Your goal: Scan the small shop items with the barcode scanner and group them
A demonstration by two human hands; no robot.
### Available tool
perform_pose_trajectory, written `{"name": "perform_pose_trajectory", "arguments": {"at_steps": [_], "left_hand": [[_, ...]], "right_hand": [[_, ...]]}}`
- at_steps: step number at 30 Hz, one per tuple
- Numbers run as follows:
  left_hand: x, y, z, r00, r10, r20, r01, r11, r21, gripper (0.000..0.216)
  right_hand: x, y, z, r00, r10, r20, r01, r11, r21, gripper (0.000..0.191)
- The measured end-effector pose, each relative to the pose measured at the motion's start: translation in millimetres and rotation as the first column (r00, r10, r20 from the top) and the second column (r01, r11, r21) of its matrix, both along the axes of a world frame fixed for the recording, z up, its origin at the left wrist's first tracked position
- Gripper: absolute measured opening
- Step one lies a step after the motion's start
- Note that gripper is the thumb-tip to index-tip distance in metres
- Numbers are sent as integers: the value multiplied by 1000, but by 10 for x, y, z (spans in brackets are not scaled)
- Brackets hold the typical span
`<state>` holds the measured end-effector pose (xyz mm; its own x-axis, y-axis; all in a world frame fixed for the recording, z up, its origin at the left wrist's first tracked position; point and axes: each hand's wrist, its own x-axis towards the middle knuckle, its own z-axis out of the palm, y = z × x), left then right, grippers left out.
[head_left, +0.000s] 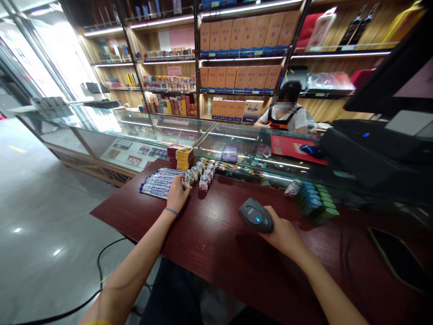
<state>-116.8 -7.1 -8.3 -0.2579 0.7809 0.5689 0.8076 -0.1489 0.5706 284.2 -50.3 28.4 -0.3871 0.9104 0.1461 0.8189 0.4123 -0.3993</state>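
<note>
Barcode scanner (pixel 256 215) hovers low over the dark red table (pixel 216 253), with the right hand (pixel 282 232) clamped round its handle so that its head faces the goods ahead. The left hand (pixel 177 194) lies on the edge of the blue-white packs (pixel 157 183), fingers together against the rows of small jars (pixel 203 178). Whether they pinch one cannot be told.
</note>
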Motion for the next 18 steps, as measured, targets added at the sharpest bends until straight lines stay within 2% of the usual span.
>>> {"name": "perform_pose_trajectory", "arguments": {"at_steps": [7,18], "left_hand": [[26,-34,14,1000,-21,-13,22,999,44,62],[51,-76,87,998,-11,-69,17,996,88,64]], "right_hand": [[4,-3,13,1000,-1,-10,1,1000,-13,41],[0,-11,73,998,-20,-56,21,1000,7,40]]}}
